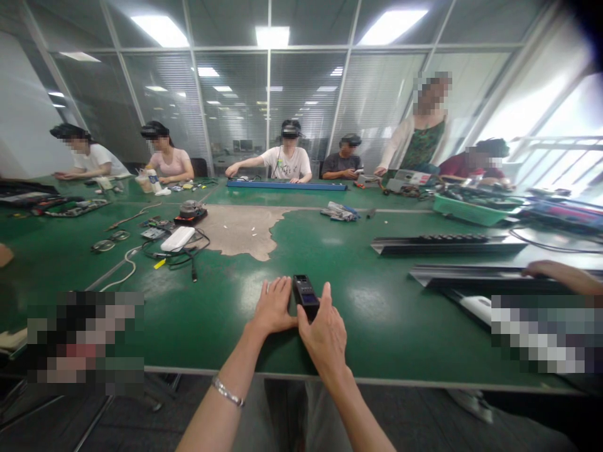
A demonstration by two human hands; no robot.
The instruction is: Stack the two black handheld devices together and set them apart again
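A small black handheld device (308,299) with buttons and a dark display lies on the green table in front of me, angled slightly. My right hand (325,333) is round its near end, thumb along the left side and index finger along the right. The other fingers of that hand are partly hidden. Just left of the device, my left hand (276,309) rests on the tabletop with its fingers stretched out, its thumb reaching towards my right thumb. Nothing is in the left hand.
Left of centre are a white power bank (178,239) with cables and eyeglasses (110,241). Black metal rails (450,245) lie to the right, near a co-worker's hand (560,274). A green basket (475,210) of parts stands farther back. Several people sit across the table.
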